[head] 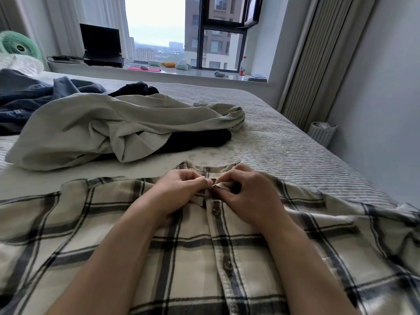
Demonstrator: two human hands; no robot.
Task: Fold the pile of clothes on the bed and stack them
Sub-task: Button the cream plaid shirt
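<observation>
Room: a bedroom with a window (159, 30) across the top centre of the frame, looking out on tall buildings; pale curtains hang at the upper left and upper right.
Sill: along the window ledge (200, 72) sit a dark laptop (101, 45) at the upper left, a red-labelled bottle (242, 67) toward the right, and small items too blurred to name.
Fan: a green fan (19, 45) at the far left edge.
Bin: a ribbed white bin (321, 133) on the floor at the right, beside the bed.
Bed: a quilted, light striped cover (284, 142) fills the middle of the frame.
Plaid shirt: a cream shirt with dark checks (113, 223) lies spread flat across the lower half of the frame, button placket running up the centre, collar at the far end.
Left hand: the left hand (181, 189), fingers curled, pinches the shirt fabric at the collar, just left of the placket.
Right hand: the right hand (245, 189), fingers curled, pinches the same spot from the right; the fingertips of both hands nearly meet.
Pile: behind the shirt, in the left centre, a crumpled beige garment (91, 128) lies over a black garment (197, 138).
Blue cloth: dark blue fabric (25, 98) bunched at the far left.
</observation>
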